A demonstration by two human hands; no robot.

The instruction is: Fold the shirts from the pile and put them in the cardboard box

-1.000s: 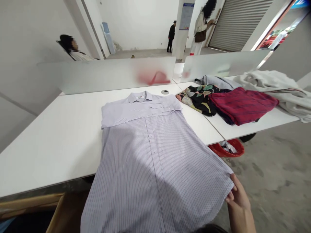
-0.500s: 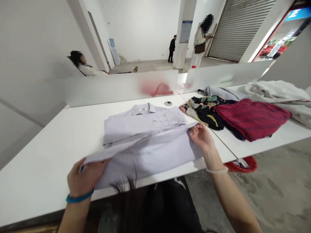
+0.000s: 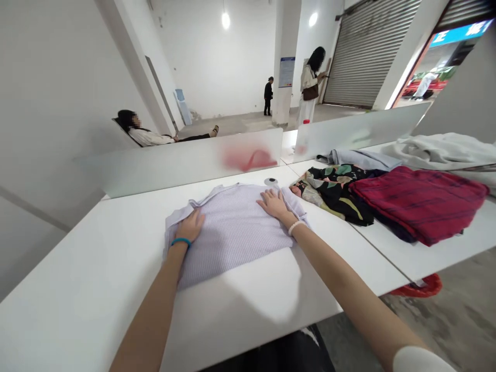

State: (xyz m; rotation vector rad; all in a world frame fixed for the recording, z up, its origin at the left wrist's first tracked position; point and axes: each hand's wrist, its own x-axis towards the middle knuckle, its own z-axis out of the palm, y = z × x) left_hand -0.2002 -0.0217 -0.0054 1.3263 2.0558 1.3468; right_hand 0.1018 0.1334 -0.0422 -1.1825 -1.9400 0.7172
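1. The striped shirt [image 3: 232, 232] lay folded into a compact block on the white table [image 3: 77, 299]. It sat toward the far side, just short of the frosted divider [image 3: 174, 163].
2. The first risk, as I judged it, was in the layers. A bit of cloth poked out at the far left corner and the top layer looked loose. A sideways drag of either palm could skew the stack and spoil its square outline.
3. The second risk was on the right. The shirt's right edge sat just beside the floral garment [image 3: 333, 188], which lay against the red plaid one [image 3: 418, 201]. A wide sweep of the right arm could catch that pile and tangle it with the shirt.
4. The left hand [image 3: 190, 226], with a blue band at the wrist, rested flat on the shirt's left part. Its fingers were loosely spread and pointed away, and it gripped nothing.
5. The right hand [image 3: 274, 203], with a bead bracelet at the wrist, lay palm-down on the shirt's far right corner. Its fingers were spread, pressing the cloth rather than pinching it, and the fingertips were near the round cable cap [image 3: 271, 181].
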